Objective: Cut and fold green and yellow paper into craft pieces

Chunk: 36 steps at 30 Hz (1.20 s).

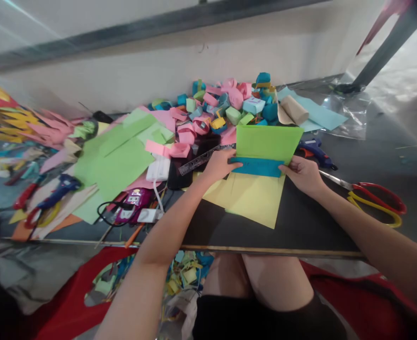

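1. Tabletop [316,231], dark, worn wooden front edge; bears all items below.
2. Green sheets [112,160], several, overlapping, L side of table.
3. Pile of folded paper pcs [229,97], pink, blue, green, some yellow; at back, nr wall.
4. Yellow sheets [254,200], flat on table, directly below the work in hand.
5. Lt. green sheet [268,141], raised at a tilt behind blue strip, between the hands; paper pile beyond.
6. Lt. blue sheets [323,111], back R, w/ brown paper roll (no. 13) at their L side.
7. Scissors [356,190], red & yellow handles, R of R hand, partly behind R forearm.
8. L hand [220,166]: pinching L end of blue strip, thumb on its front.
9. R hand [304,174]: pinching R end of same strip, thumb in front, other fingers partly hidden.
10. Blue strip [256,166], qty 1, held level betw. both hands, across lower part of lt. green sheet, above yellow sheets; faint dark marks on face.
11. Clear ruler [198,163], slanted, just L of L hand.
12. Glue gun [316,150], dk blue, beyond R hand.
13. Brown paper roll [296,109], beside pile.
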Each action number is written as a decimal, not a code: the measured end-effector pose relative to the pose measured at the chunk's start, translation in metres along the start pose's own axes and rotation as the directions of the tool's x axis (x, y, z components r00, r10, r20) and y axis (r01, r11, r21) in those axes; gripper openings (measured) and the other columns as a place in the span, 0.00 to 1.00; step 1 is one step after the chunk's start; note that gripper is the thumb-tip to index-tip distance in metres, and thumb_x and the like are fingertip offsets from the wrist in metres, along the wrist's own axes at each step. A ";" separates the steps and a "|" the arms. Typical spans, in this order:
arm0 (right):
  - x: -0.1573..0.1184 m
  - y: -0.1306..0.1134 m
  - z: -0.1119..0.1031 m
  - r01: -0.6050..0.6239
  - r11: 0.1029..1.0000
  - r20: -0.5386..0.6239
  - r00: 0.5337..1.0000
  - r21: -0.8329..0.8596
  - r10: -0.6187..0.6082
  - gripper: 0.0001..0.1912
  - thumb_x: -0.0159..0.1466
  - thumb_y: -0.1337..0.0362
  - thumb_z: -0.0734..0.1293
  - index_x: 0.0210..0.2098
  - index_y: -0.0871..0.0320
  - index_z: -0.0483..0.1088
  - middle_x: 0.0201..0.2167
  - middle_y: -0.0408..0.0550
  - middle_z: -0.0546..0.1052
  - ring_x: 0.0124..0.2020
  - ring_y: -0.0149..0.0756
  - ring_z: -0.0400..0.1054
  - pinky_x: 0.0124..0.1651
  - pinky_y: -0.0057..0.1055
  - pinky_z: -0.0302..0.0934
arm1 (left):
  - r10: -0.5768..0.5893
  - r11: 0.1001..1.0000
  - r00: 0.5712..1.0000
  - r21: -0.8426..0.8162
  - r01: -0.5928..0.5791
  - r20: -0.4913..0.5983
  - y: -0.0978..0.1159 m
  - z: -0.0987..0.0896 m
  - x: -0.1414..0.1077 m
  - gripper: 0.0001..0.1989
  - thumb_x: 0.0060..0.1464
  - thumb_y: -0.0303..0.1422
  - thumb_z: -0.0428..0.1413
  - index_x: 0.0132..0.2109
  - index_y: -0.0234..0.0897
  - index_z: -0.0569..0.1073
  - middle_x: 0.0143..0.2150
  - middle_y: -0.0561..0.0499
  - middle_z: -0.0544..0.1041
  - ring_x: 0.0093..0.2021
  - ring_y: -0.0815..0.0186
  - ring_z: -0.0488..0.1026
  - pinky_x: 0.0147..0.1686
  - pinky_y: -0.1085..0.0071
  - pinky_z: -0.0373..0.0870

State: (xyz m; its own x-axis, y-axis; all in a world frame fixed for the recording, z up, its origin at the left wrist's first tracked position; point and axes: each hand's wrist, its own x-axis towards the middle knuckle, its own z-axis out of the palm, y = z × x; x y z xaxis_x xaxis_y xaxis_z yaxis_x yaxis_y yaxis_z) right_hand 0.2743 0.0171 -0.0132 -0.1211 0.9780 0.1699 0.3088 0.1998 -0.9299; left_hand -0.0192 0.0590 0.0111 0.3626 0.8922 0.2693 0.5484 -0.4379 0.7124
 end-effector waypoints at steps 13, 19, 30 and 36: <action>-0.002 -0.003 -0.007 0.022 0.999 -0.071 0.997 -0.046 -0.026 0.16 0.58 0.52 0.77 0.43 0.53 0.82 0.41 0.50 0.85 0.43 0.50 0.81 0.49 0.51 0.78 | -0.039 0.999 0.984 -0.034 0.033 -0.173 0.000 0.010 -0.004 0.12 0.50 0.39 0.70 0.35 0.38 0.79 0.32 0.51 0.82 0.32 0.66 0.78 0.35 0.70 0.72; 0.001 -0.001 -0.009 0.090 0.988 -0.090 0.991 -0.124 -0.101 0.10 0.60 0.54 0.75 0.39 0.50 0.83 0.38 0.45 0.85 0.42 0.49 0.82 0.48 0.48 0.78 | -0.014 0.990 1.000 -0.137 0.013 -0.004 0.004 -0.004 -0.002 0.17 0.53 0.46 0.67 0.30 0.35 0.77 0.28 0.51 0.79 0.29 0.68 0.75 0.31 0.72 0.69; 0.002 -0.004 -0.003 0.115 0.990 -0.043 0.993 0.078 -0.112 0.15 0.57 0.53 0.76 0.41 0.53 0.83 0.42 0.46 0.85 0.46 0.48 0.81 0.57 0.49 0.74 | 0.079 0.996 0.997 -0.043 -0.079 -0.018 0.001 -0.012 -0.004 0.25 0.54 0.51 0.63 0.21 0.37 0.71 0.18 0.56 0.68 0.21 0.72 0.60 0.24 0.71 0.54; 0.005 -0.005 -0.005 0.038 0.998 0.036 0.999 0.050 -0.040 0.19 0.54 0.49 0.78 0.40 0.53 0.83 0.38 0.47 0.85 0.45 0.48 0.81 0.55 0.49 0.75 | 0.087 0.994 0.996 -0.058 -0.088 -0.009 -0.004 -0.009 -0.003 0.18 0.52 0.47 0.66 0.24 0.39 0.76 0.21 0.54 0.75 0.20 0.72 0.62 0.23 0.71 0.55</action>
State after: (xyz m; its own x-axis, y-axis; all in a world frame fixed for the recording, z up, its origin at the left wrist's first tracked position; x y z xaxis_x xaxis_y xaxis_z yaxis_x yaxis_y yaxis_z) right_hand 0.2767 0.0210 -0.0057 -0.1676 0.9664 0.1950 0.2568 0.2337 -0.9378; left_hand -0.0293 0.0590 0.0136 0.4020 0.8515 0.3367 0.4701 -0.5075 0.7221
